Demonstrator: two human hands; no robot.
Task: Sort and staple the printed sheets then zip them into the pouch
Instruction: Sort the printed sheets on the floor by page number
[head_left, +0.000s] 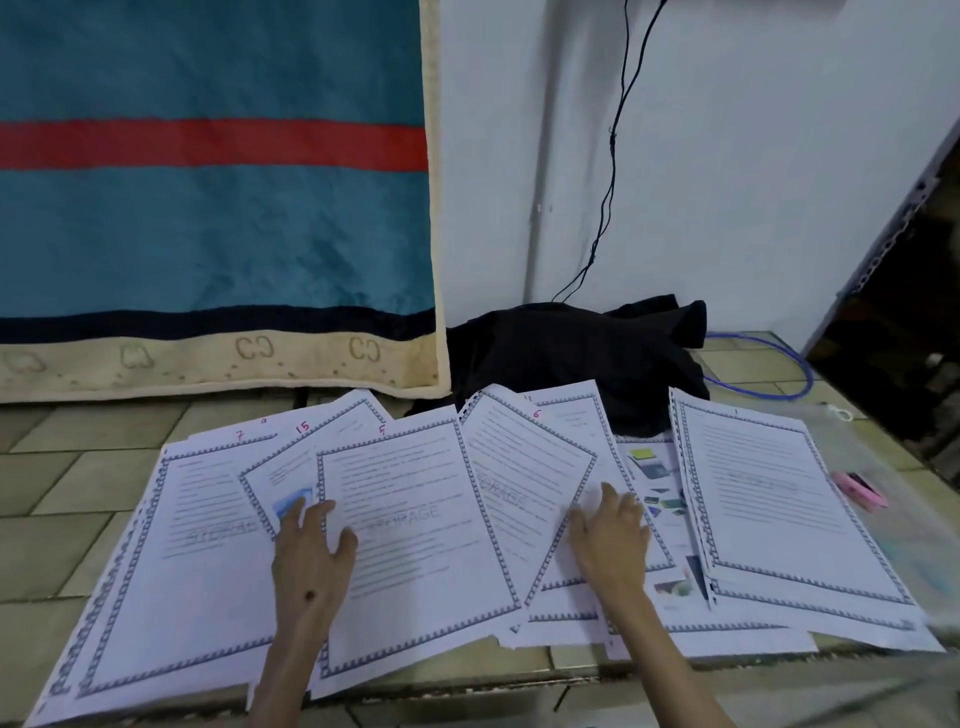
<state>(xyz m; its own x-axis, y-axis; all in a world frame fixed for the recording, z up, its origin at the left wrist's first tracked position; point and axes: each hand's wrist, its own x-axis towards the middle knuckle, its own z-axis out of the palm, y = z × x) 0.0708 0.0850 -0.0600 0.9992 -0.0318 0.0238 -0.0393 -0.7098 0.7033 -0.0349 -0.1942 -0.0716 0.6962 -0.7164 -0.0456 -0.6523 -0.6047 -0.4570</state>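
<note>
Under both hands the printed sheets (415, 525) lie fanned and overlapping on the tiled surface (67, 499) — left hand (311, 561) flat, fingers spread, right hand (610, 535) flat too, gripping nothing. Beyond the right hand, a pink stapler (860, 489) rests on a clear pouch (904, 519).

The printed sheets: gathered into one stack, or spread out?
Spread out. The printed sheets fan overlapping across the tiled surface, both hands flat on them.

lighting dim, even and cool, source not visible. shadows soft, faint. no glare on the printed sheets (410, 525). wide-angle bending at frame edges. lower right corner smeared; text on sheets soft, mostly illegible.
</note>
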